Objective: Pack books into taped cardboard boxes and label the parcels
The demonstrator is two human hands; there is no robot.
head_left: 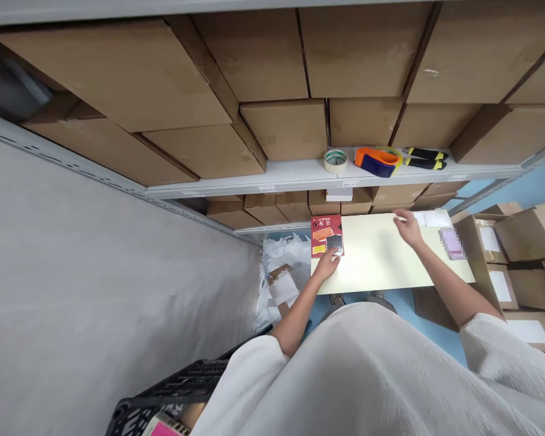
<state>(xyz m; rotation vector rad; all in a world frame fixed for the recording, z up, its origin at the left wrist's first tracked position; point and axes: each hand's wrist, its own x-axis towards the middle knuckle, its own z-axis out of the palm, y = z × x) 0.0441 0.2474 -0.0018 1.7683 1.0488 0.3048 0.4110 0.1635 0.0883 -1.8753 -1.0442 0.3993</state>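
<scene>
A red book point(326, 233) with orange, yellow and black patches on its cover lies at the left end of a pale yellow board point(372, 260). My left hand point(328, 264) touches the lower right corner of the book, its fingers reaching over the edge. Above the right part of the board is my right hand point(407, 227), raised, with fingers bent and slightly blurred; whether they hold anything cannot be made out. White papers point(435, 218) lie at the board's far right corner, and a blurred purple item point(453, 243) is near its right edge.
A metal shelf point(295, 171) with cardboard boxes point(284, 128) spans the front. On its edge lie a tape roll point(335, 160), an orange-blue tape dispenser point(378, 161) and black-yellow-handled tools point(427, 158). More boxes point(533, 233) stand right; a black crate point(181, 383) is lower left.
</scene>
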